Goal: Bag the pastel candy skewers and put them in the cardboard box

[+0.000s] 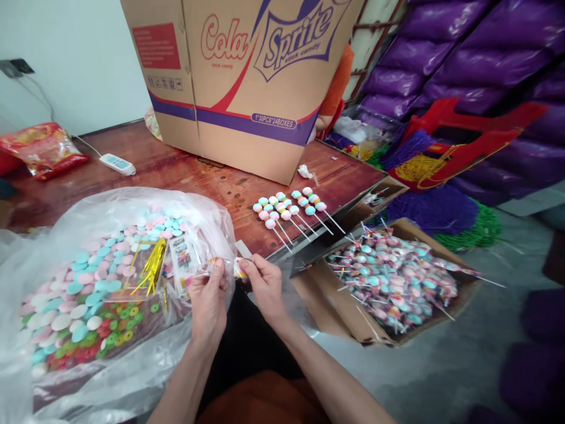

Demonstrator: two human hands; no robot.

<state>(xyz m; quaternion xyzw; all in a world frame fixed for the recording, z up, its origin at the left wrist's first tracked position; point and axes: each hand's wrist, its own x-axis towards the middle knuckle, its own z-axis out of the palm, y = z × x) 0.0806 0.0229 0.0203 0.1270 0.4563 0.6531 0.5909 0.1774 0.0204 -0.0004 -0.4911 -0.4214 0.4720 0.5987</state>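
Observation:
In front of me, both hands are closed at the edge of the plastic sheet. My left hand (pixel 208 303) pinches a small clear printed candy wrapper (pixel 207 268) between thumb and fingers. Close beside it, my right hand (pixel 265 285) grips a printed yellow-and-red end of a wrapper; whether it is the same piece I cannot tell. A stack of flat printed wrappers (pixel 183 259) and a bundle of gold twist ties (pixel 153 268) lie left of my left hand. Beyond my right hand, several marshmallow sticks (pixel 286 209) rest in a row on the table.
Loose pastel marshmallows (pixel 95 271) and ring gummies (pixel 117 327) cover the plastic sheet (pixel 203 206). A cardboard box (pixel 362 321) of wrapped candy sticks (pixel 392 277) stands low at right. Behind the table (pixel 220 188) rises a large carton (pixel 238 88), partly hiding another person's arm (pixel 335 88).

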